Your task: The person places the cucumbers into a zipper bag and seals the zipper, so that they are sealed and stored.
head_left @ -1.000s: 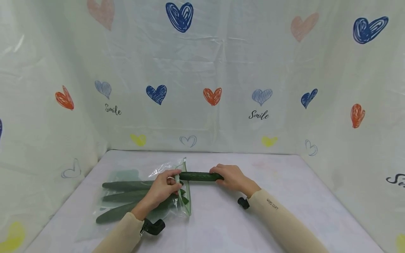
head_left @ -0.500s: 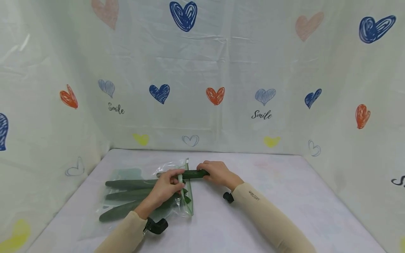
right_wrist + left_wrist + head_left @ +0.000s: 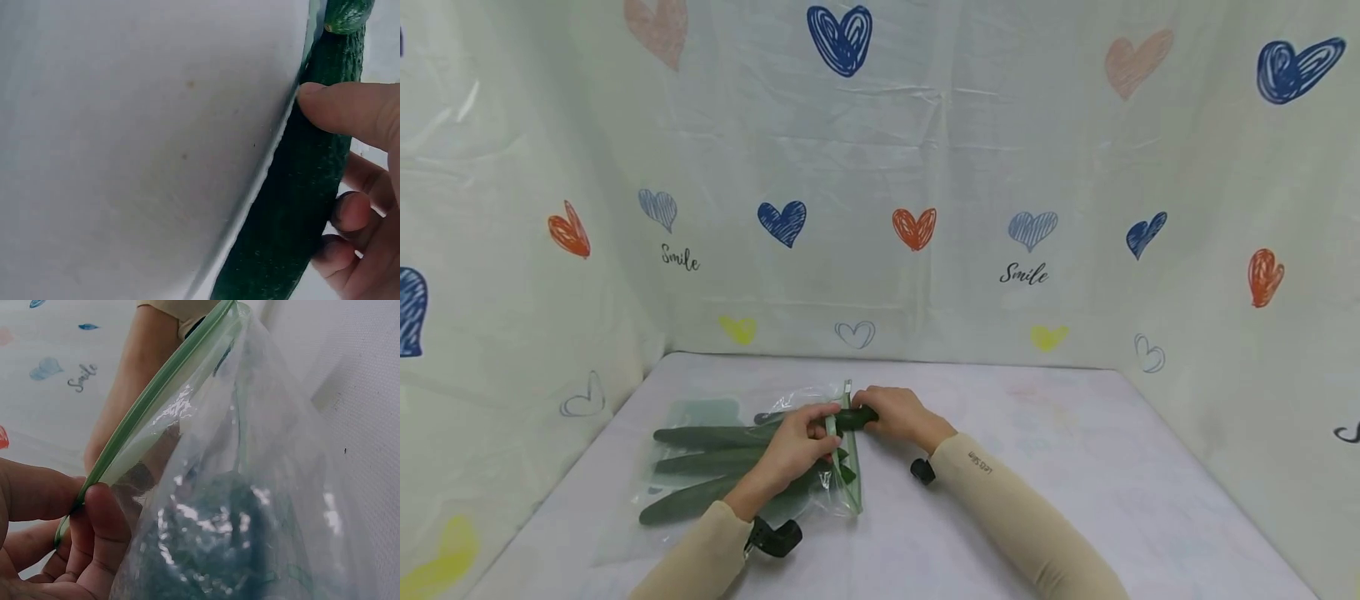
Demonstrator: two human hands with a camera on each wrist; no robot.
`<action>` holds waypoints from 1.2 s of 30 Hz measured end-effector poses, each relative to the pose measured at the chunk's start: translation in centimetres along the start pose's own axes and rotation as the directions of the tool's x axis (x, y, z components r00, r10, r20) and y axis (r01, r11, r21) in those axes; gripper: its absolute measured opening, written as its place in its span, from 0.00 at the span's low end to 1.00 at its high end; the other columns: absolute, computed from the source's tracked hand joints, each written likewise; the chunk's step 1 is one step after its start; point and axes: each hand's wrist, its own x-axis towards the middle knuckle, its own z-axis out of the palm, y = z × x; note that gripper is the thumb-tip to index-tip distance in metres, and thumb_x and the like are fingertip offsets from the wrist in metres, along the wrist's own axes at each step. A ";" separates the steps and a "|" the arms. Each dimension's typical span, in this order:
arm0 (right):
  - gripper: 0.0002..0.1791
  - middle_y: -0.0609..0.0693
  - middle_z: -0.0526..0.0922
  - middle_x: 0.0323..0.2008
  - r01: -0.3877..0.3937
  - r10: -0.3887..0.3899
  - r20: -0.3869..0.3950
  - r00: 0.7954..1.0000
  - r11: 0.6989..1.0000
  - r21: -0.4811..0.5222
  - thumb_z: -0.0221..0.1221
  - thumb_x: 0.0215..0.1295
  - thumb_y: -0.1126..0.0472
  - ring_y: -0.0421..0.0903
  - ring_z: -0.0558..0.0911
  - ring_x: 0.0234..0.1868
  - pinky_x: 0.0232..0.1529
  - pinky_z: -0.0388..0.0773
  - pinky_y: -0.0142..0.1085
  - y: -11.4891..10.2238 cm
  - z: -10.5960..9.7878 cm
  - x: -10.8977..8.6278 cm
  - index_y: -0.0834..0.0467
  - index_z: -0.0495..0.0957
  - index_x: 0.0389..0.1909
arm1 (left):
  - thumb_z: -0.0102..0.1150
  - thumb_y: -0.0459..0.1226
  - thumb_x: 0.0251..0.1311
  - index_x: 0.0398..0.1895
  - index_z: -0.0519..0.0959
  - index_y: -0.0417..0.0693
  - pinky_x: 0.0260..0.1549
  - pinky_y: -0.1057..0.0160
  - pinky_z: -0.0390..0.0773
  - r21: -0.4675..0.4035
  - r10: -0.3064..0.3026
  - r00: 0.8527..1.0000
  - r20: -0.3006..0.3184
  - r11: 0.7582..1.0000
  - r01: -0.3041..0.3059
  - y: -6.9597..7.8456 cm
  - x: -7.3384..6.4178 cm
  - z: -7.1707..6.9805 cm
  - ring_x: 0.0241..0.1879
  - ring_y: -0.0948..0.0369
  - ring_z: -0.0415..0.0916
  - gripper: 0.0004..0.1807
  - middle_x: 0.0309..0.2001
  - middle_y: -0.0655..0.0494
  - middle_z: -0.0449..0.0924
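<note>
A clear zip bag (image 3: 831, 496) with a green zip edge lies on the table, its mouth toward the right. Three dark cucumbers (image 3: 700, 437) lie side by side inside it. My left hand (image 3: 797, 450) pinches the zip edge (image 3: 134, 415) between thumb and fingers and lifts it. Another cucumber (image 3: 854, 418) passes through the mouth, its far end under the plastic behind my left hand. My right hand (image 3: 895, 414) holds its near end close to the bag's edge. In the right wrist view, thumb and curled fingers grip this cucumber (image 3: 281, 200).
A white cloth covers the table (image 3: 1000, 500). Behind and at both sides hangs a pale curtain (image 3: 955, 167) printed with hearts. A black wrist camera (image 3: 777, 538) sits below the left wrist, and a second black camera (image 3: 922, 471) below the right one.
My right hand has moved left, sliding the cucumber deeper through the bag's mouth, so only a short end shows outside. My left hand keeps pinching the zip edge in about the same place.
</note>
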 end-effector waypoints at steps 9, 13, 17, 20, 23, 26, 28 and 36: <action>0.15 0.40 0.79 0.39 -0.105 0.101 0.043 0.994 0.989 0.105 0.66 0.56 0.58 0.40 0.77 0.40 0.44 0.76 0.40 1.7 -0.7 -1.4 0.47 0.79 0.45 | 0.59 0.22 0.56 0.61 0.70 0.31 0.27 0.50 0.79 -0.004 -0.019 1.000 -0.010 1.000 0.019 -0.6 0.2 0.2 0.24 0.42 0.76 0.27 0.20 0.43 0.76; 0.16 0.42 0.80 0.39 -0.129 0.120 0.069 0.990 0.983 0.131 0.67 0.55 0.58 0.42 0.78 0.42 0.45 0.76 0.42 2.8 -1.1 -2.3 0.49 0.79 0.46 | 0.59 0.23 0.57 0.63 0.69 0.33 0.28 0.51 0.80 -0.010 -0.032 0.999 -0.016 0.999 0.032 -2.4 1.1 0.3 0.23 0.45 0.76 0.28 0.20 0.45 0.76; 0.17 0.43 0.80 0.40 -0.138 0.124 0.095 0.988 0.978 0.156 0.68 0.55 0.59 0.42 0.78 0.44 0.47 0.76 0.41 3.4 -1.2 -2.8 0.51 0.79 0.46 | 0.60 0.25 0.57 0.64 0.69 0.36 0.27 0.55 0.80 -0.017 -0.035 0.999 -0.009 0.999 0.035 -3.7 1.8 0.4 0.23 0.50 0.76 0.29 0.19 0.48 0.76; 0.17 0.44 0.80 0.41 -0.137 0.119 0.104 0.987 0.973 0.183 0.67 0.56 0.60 0.42 0.77 0.44 0.49 0.75 0.41 3.7 -1.1 -3.0 0.52 0.79 0.47 | 0.61 0.25 0.57 0.64 0.69 0.36 0.26 0.57 0.80 -0.018 -0.032 0.999 -0.003 0.999 0.032 -4.0 1.9 0.3 0.22 0.52 0.76 0.29 0.19 0.49 0.75; 0.16 0.43 0.79 0.42 -0.110 0.096 0.085 0.992 0.976 0.187 0.66 0.58 0.60 0.41 0.76 0.44 0.49 0.74 0.40 3.6 -1.0 -3.0 0.52 0.78 0.48 | 0.61 0.25 0.57 0.64 0.69 0.37 0.25 0.58 0.79 -0.014 -0.029 1.000 -0.005 0.999 0.029 -4.0 1.9 0.2 0.22 0.52 0.76 0.29 0.19 0.50 0.75; 0.16 0.44 0.78 0.41 -0.076 0.070 0.045 0.997 0.983 0.168 0.66 0.58 0.60 0.41 0.76 0.43 0.48 0.75 0.40 3.4 -0.9 -2.9 0.51 0.77 0.47 | 0.61 0.25 0.56 0.64 0.70 0.37 0.25 0.58 0.80 -0.016 -0.030 1.000 -0.008 0.999 0.030 -4.0 1.9 0.1 0.21 0.53 0.76 0.29 0.20 0.50 0.75; 0.15 0.44 0.78 0.41 -0.061 0.059 0.022 0.998 0.985 0.161 0.66 0.58 0.61 0.41 0.77 0.42 0.47 0.76 0.40 3.0 -0.8 -2.7 0.51 0.77 0.47 | 0.61 0.25 0.56 0.63 0.70 0.37 0.25 0.57 0.80 -0.023 -0.029 1.000 -0.007 0.999 0.028 -3.9 1.9 0.2 0.21 0.52 0.76 0.29 0.20 0.50 0.76; 0.15 0.43 0.78 0.42 -0.028 0.028 0.001 1.000 0.986 0.163 0.66 0.59 0.59 0.39 0.76 0.41 0.46 0.76 0.37 0.9 -0.2 -0.8 0.50 0.77 0.47 | 0.61 0.25 0.56 0.63 0.70 0.37 0.25 0.56 0.80 -0.016 -0.029 0.999 -0.014 0.999 0.029 -4.0 1.9 0.2 0.21 0.52 0.76 0.28 0.20 0.50 0.76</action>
